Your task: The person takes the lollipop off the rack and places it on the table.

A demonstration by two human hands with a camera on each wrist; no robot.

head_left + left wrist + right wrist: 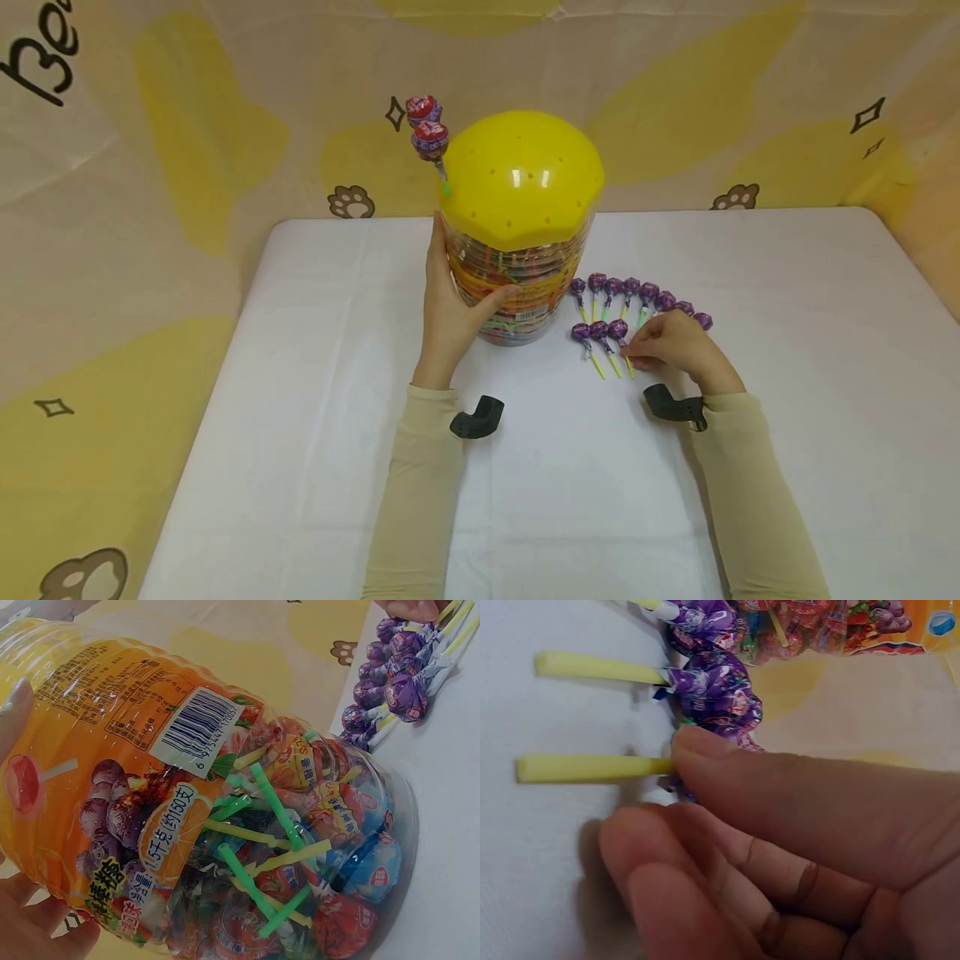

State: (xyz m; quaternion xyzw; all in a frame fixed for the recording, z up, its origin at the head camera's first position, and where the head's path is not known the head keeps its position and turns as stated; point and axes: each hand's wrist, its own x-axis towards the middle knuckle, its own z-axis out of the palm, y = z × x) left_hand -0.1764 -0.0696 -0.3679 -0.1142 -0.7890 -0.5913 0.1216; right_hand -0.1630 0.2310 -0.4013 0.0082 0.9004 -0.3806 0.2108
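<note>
A clear plastic jar (pixel 543 287) full of wrapped lollipops stands on the table under a domed yellow lid (pixel 525 196) with small holes. My left hand (pixel 450 321) grips its left side, thumb across the front. Two red-and-purple lollipops (pixel 431 142) stick out at the lid's left edge. To the right of the jar, purple-wrapped lollipops lie in two rows. With thumb and fingertips, my right hand (pixel 678 343) pinches the rightmost lollipop (pixel 618 328) of the front row near its wrapper; its yellow stick (pixel 592 769) points away from the fingers in the right wrist view.
Behind the front row, a curved row of several purple lollipops (pixel 631 286) reaches right, partly behind my right hand. A white cloth (pixel 300 375) covers the table. A yellow-patterned backdrop (pixel 667 100) rises behind the far edge.
</note>
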